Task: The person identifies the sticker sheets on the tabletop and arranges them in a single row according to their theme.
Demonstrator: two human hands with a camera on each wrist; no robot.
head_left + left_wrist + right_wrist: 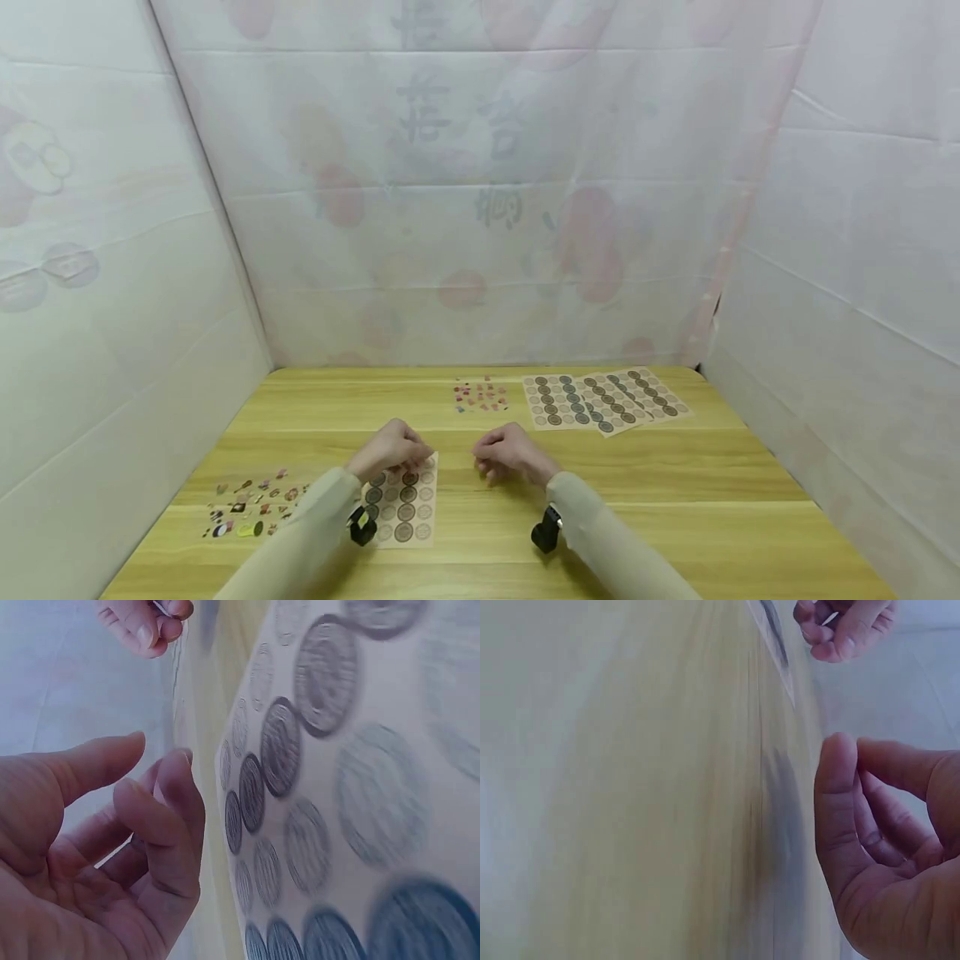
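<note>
A pale paper sheet (424,508) printed with rows of round, coin-like stamp designs in dark and faint tones lies left of centre. My left hand (397,450) hovers over its far end, fingers loosely bent. In the left wrist view, that hand (142,832) has its thumb apart from the fingertips, with nothing between them, beside the sheet (375,697). To the right of the sheet, my right hand (508,452) is above the bare wood. In the right wrist view, the right hand (885,832) has thumb and index fingertips meeting, other fingers curled, and no object shows there.
Several similar round-printed sheets (555,404) overlap at the back right. Small pink and red sticker pieces (482,396) lie at back centre. More small colourful cutouts (251,508) are scattered at left, partly behind my left sleeve. Printed white curtains (480,250) surround the wooden table (675,500).
</note>
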